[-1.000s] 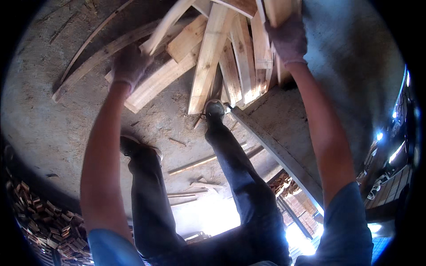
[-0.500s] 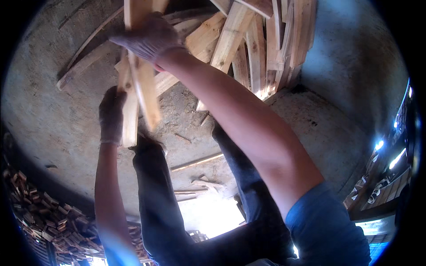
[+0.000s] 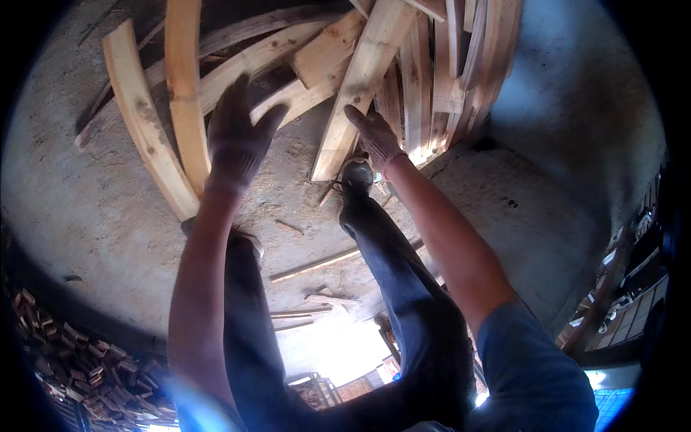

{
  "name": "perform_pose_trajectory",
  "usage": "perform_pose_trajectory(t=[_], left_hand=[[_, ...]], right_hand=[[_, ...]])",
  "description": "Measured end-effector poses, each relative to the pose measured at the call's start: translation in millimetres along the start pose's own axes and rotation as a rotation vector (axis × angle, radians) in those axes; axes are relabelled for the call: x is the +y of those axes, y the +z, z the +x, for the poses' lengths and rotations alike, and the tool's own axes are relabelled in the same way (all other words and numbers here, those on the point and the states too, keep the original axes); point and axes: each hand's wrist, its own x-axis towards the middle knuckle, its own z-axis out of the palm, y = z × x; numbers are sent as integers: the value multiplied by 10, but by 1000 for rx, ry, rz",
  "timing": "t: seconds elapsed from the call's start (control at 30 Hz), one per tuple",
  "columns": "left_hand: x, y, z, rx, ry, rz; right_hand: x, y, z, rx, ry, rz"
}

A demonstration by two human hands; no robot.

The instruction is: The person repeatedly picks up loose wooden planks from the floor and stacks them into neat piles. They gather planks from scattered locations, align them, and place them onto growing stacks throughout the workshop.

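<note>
My left hand (image 3: 239,137), in a knitted glove, is held over the floor with its thumb and fingers spread and nothing in them. Just left of it lie two long pale wooden boards: a slanting one (image 3: 150,126) with knots, and a straighter one (image 3: 185,86) partly behind my wrist. My right hand (image 3: 376,137), also gloved, is open beside the lower half of a wide knotted board (image 3: 363,83). Its fingertips overlap that board's right edge; whether they touch it I cannot tell. A short board (image 3: 330,50) rests on other boards between my hands.
Several boards (image 3: 497,50) stand packed together at the back right beside a pale wall (image 3: 576,79). Thin wood strips (image 3: 317,265) lie on the concrete floor between my legs. A heap of small wood pieces (image 3: 93,367) fills the lower left. My shoe (image 3: 356,176) is near the wide board.
The boards that were in my hands now lie at the left, let go. My left hand has moved right and up; my right hand has swung right to the wide board.
</note>
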Motion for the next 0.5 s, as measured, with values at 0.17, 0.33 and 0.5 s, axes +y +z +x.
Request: perform_pose_trajectory(t=[0.17,0.33,0.5], left_hand=[[377,417,1096,-317,-167,-329],[492,360,900,-386,-101,-202],[78,-453,-265,-381,-189,-243]], right_hand=[[89,87,307,-61,-95,-6],[131,-72,263,-84,-208,21],[-316,127,-163,-214,-268,114]])
